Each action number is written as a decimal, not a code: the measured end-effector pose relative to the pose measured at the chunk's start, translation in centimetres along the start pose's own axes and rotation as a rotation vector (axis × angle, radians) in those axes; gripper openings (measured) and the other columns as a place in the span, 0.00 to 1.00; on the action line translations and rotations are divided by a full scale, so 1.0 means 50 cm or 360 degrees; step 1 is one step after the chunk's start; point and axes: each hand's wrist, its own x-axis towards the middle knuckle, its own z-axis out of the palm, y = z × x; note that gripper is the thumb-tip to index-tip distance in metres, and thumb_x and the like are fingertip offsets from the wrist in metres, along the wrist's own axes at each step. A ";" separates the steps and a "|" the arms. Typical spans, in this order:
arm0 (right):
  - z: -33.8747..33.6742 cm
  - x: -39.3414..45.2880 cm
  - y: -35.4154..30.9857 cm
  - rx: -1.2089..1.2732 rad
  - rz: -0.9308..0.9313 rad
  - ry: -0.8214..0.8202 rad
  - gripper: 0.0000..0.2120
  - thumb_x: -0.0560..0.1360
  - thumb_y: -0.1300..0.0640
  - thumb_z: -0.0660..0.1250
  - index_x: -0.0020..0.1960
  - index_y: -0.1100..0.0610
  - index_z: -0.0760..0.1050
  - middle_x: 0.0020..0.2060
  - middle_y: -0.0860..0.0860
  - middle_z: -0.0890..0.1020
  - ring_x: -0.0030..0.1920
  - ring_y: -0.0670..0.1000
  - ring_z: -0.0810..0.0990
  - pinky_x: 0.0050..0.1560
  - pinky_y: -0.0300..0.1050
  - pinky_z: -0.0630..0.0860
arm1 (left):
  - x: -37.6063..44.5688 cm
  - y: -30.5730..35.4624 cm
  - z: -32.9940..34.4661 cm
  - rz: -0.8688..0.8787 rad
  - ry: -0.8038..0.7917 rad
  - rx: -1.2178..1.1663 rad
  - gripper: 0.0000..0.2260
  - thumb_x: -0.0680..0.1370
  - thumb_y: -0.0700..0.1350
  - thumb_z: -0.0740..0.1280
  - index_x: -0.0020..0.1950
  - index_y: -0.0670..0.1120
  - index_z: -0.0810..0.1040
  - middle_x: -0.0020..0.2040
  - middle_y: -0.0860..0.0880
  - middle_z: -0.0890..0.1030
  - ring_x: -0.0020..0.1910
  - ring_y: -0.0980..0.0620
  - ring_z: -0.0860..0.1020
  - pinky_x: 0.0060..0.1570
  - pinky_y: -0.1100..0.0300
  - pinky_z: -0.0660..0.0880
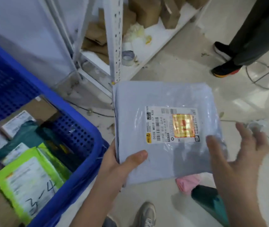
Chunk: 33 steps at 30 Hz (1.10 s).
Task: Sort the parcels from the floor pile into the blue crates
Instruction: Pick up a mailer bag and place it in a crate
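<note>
A pale grey-blue plastic parcel (155,99) with a white shipping label (171,124) is held flat above the floor at the centre. My left hand (122,163) grips its near left corner, thumb on top. My right hand (238,154) is blurred, its fingers spread and straight beside the parcel's right edge; whether it touches the parcel is unclear. A blue perforated crate (74,176) stands at the left, holding a lime-green parcel (27,177) marked "3-4", dark green bags and a cardboard box.
A pink parcel (187,184) and a dark teal parcel (212,202) lie on the floor under my right hand. A white metal shelf (114,38) with brown boxes and a tape roll stands behind. Another person's legs and shoes (225,69) are at the top right, beside a wire frame.
</note>
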 end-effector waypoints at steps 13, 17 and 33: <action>0.318 -0.134 -0.410 0.0799 -0.0053 -0.1818 0.29 0.57 0.36 0.76 0.55 0.42 0.78 0.50 0.45 0.85 0.48 0.49 0.85 0.40 0.40 0.81 | -0.090 0.243 -0.399 0.0167 0.0665 -0.0140 0.26 0.52 0.55 0.80 0.48 0.55 0.81 0.42 0.57 0.86 0.39 0.57 0.84 0.30 0.67 0.77; 0.467 -0.194 -0.473 0.0802 0.0004 -0.1983 0.23 0.66 0.44 0.70 0.60 0.44 0.73 0.52 0.43 0.84 0.50 0.46 0.84 0.43 0.44 0.82 | -0.079 0.262 -0.522 0.0220 0.0921 0.0126 0.16 0.64 0.58 0.71 0.50 0.56 0.80 0.44 0.61 0.85 0.41 0.62 0.83 0.35 0.71 0.77; 0.913 -0.311 -0.556 0.0138 -0.0172 -0.2268 0.17 0.76 0.56 0.66 0.63 0.56 0.68 0.57 0.51 0.78 0.56 0.50 0.77 0.57 0.46 0.74 | 0.038 0.221 -0.807 -0.0077 0.1527 0.0230 0.12 0.79 0.40 0.63 0.63 0.43 0.71 0.54 0.49 0.76 0.45 0.53 0.74 0.47 0.57 0.74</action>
